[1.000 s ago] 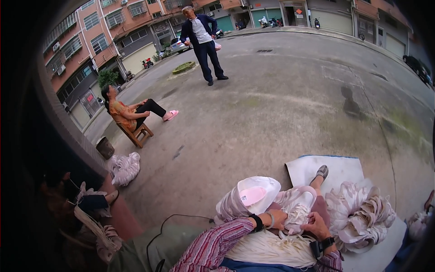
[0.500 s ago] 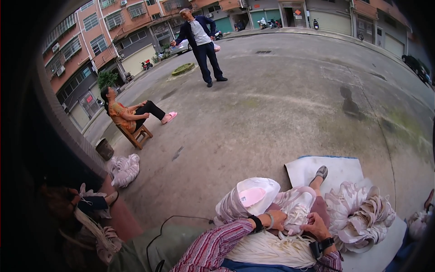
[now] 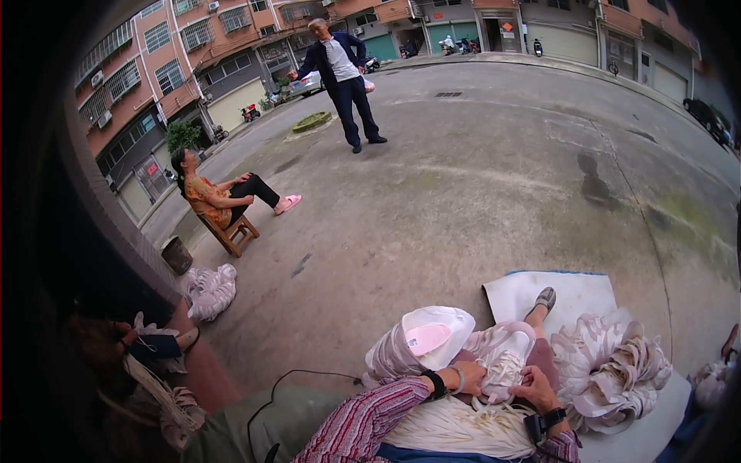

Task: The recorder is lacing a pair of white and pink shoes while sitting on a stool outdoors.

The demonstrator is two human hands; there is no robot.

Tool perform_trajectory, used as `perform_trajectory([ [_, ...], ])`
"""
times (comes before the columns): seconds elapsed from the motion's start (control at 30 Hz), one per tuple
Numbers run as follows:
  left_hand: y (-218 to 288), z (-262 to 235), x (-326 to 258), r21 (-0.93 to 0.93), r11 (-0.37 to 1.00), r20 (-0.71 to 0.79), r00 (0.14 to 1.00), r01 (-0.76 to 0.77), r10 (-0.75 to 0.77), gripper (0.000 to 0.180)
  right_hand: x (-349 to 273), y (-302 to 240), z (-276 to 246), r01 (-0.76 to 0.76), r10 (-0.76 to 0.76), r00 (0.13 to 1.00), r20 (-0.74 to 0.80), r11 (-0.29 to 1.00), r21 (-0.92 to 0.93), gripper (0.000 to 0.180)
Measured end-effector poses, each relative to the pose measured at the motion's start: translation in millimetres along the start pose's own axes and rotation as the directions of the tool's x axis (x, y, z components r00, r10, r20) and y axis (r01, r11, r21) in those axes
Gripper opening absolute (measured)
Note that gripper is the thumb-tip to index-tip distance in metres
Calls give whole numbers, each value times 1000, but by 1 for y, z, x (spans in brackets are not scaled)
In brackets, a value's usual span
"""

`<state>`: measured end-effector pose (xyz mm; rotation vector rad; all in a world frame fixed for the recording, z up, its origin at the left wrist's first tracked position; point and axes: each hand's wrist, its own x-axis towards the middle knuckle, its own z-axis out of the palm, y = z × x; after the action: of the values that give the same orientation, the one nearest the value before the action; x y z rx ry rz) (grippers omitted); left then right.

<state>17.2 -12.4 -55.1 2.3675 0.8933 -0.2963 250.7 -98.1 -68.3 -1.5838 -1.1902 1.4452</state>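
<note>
A: Where's the pink-and-white shoe [image 3: 502, 339]?
B: Right in the middle, flanked by both sides! Left hand [image 3: 470, 376] curls against its left edge, right hand [image 3: 538, 388] bends its fingers in at the right!
A: Pinching those white laces [image 3: 505, 367]?
B: Can't tell, the fingertips are too small! Pale cords [image 3: 455, 428] spread just below, and a heap of shoe uppers [image 3: 610, 374] sits on the white mat [image 3: 552, 297].

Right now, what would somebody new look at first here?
Probably the standing person, near the top middle. Then, low down and right of centre, the left hand and right hand at a pale shoe, with a pale pile just right of them.
</note>
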Motion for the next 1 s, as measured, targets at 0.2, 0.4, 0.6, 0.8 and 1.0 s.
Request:
perform_trajectory([
  [0.2, 8, -11, -4, 2, 999, 32, 999, 35, -35, 35, -1, -2, 0, 19, -19, 1000, -7, 1000, 12, 54],
  [0.4, 8, -10, -4, -26, 997, 42, 997, 69, -68, 36, 2, 2, 0, 30, -30, 1000, -1, 1000, 2, 52],
  [0.6, 6, -5, -4, 8, 999, 23, 999, 38, -38, 38, 0, 4, 0, 32, -32, 999, -2, 999, -33, 52],
  [0.8, 6, -5, -3, 32, 998, 40, 998, 50, -51, 38, -4, -5, 2, 6, -6, 1000, 3, 1000, -8, 51],
  [1.0, 7, -11, -4, 14, 999, 16, 999, 42, -42, 35, -2, -11, 0, 15, -15, 1000, 5, 1000, -13, 51],
])
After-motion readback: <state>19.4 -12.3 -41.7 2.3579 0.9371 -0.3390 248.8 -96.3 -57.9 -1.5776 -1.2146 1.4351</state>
